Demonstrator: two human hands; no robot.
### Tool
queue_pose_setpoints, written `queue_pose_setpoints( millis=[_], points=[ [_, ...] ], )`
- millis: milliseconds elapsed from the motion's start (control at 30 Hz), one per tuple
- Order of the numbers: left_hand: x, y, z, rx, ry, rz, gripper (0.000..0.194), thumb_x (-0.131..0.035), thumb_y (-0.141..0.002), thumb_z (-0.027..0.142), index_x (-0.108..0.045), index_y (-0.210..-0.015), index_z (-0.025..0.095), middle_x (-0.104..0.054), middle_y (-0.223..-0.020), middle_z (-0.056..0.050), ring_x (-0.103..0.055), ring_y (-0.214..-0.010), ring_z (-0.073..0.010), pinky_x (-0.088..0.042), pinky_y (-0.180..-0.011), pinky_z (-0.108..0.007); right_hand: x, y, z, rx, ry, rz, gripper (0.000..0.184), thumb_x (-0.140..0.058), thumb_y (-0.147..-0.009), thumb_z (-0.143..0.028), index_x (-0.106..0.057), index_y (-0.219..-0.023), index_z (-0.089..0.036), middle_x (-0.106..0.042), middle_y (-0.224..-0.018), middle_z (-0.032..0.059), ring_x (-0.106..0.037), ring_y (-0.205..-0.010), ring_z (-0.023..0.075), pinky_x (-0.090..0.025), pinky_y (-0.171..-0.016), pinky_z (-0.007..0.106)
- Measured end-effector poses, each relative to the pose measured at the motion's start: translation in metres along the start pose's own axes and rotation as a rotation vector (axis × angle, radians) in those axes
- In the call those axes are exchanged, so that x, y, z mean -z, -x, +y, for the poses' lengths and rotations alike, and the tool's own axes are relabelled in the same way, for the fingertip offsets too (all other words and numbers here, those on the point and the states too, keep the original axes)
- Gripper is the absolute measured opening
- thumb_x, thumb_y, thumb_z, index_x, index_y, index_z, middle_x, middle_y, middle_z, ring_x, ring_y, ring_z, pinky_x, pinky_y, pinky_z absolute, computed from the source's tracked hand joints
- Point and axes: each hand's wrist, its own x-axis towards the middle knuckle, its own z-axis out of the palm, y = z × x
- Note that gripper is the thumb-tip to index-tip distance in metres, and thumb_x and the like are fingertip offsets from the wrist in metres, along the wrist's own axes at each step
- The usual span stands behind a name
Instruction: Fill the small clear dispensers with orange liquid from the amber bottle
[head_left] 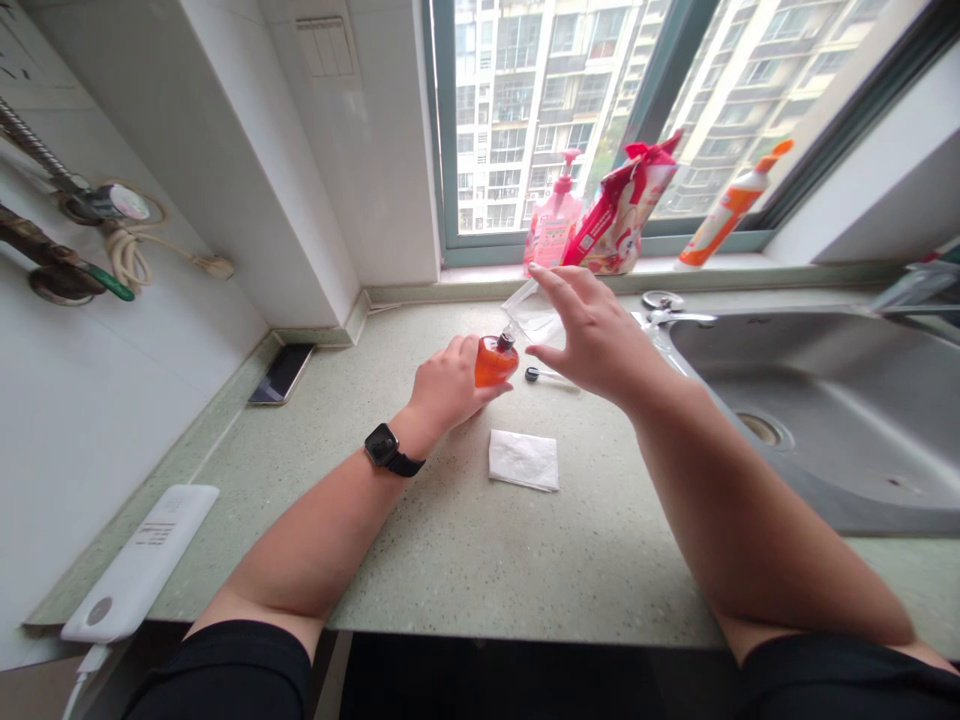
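My left hand (452, 383) is wrapped round a small bottle (495, 362) of orange-red liquid with a dark neck, upright on the counter. A clear piece, too faint to make out, shows at the bottle's mouth. Just right of it hovers my right hand (589, 335), thumb and fingers apart, with no held thing visible. Behind that hand is a clear plastic bag or sheet (534, 312), partly hidden. Below the right thumb lies a black cap (532, 374) with a pale stem. A folded white tissue (523, 460) lies flat nearer me.
A steel sink (825, 400) with a tap (679, 318) is on the right. On the windowsill stand a pink pump bottle (553, 225), a red-and-white pouch (626, 215) and an orange-and-white bottle (727, 215). A phone (281, 374) and a white power bank (142, 560) lie left.
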Motion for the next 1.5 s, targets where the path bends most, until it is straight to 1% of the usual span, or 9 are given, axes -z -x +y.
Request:
queue_pose_setpoints(
  millis=[167,400,767,933,1167,1500],
  points=[
    [-0.001,0.0003,-0.0005,-0.006,0.007,0.012,0.069,-0.081,-0.09,0.067,-0.057,-0.134,0.02,-0.073,-0.127,-0.011,-0.072,-0.098,-0.026,-0.054,-0.079,-0.037,0.0009,-0.0003,0.0007,0.01,-0.009,-0.003,0.1,-0.076,-0.086,-0.026,-0.027,-0.173,-0.029,-0.05,-0.16,0.0173,-0.052,-0.144,0.0443,-0.048,-0.121,0.067],
    [-0.0014,0.0008,-0.0006,-0.009,0.016,0.018,0.068,-0.081,-0.09,0.066,-0.057,-0.134,0.02,-0.073,-0.127,-0.011,-0.072,-0.1,-0.0262,-0.054,-0.08,-0.036,0.0008,0.0006,-0.0001,0.007,-0.001,0.002,0.104,-0.077,-0.085,-0.026,-0.024,-0.175,-0.032,-0.051,-0.161,0.015,-0.051,-0.145,0.0456,-0.047,-0.121,0.068],
    [-0.002,0.001,-0.0011,-0.009,0.013,0.025,0.067,-0.081,-0.09,0.066,-0.058,-0.133,0.02,-0.072,-0.126,-0.01,-0.072,-0.099,-0.0261,-0.054,-0.08,-0.036,0.0003,0.0004,-0.0024,-0.02,0.009,-0.004,0.107,-0.078,-0.085,-0.026,-0.02,-0.175,-0.028,-0.049,-0.165,0.0168,-0.05,-0.147,0.0471,-0.047,-0.12,0.071],
    [-0.0026,0.0007,-0.0015,-0.011,0.006,0.024,0.068,-0.08,-0.09,0.067,-0.058,-0.134,0.02,-0.073,-0.124,-0.011,-0.072,-0.099,-0.0264,-0.054,-0.079,-0.036,0.001,0.0007,-0.0042,-0.038,0.012,-0.012,0.104,-0.077,-0.085,-0.024,-0.023,-0.174,-0.026,-0.048,-0.167,0.0168,-0.05,-0.148,0.0457,-0.047,-0.122,0.068],
    [-0.004,0.0006,-0.002,-0.006,-0.005,0.029,0.067,-0.08,-0.09,0.066,-0.057,-0.134,0.02,-0.073,-0.121,-0.01,-0.073,-0.099,-0.0268,-0.054,-0.078,-0.036,0.0004,0.0,-0.0044,-0.04,0.018,-0.02,0.108,-0.075,-0.085,-0.024,-0.017,-0.176,-0.026,-0.047,-0.168,0.0169,-0.049,-0.149,0.045,-0.047,-0.123,0.068],
    [-0.0054,-0.0002,-0.0027,-0.015,-0.005,0.036,0.066,-0.081,-0.09,0.065,-0.056,-0.131,0.02,-0.072,-0.124,-0.011,-0.073,-0.099,-0.0273,-0.054,-0.077,-0.036,0.001,-0.0011,-0.0084,-0.03,0.002,0.002,0.102,-0.075,-0.084,-0.02,-0.025,-0.173,-0.026,-0.052,-0.167,0.0167,-0.051,-0.15,0.0438,-0.047,-0.122,0.069]
  ],
)
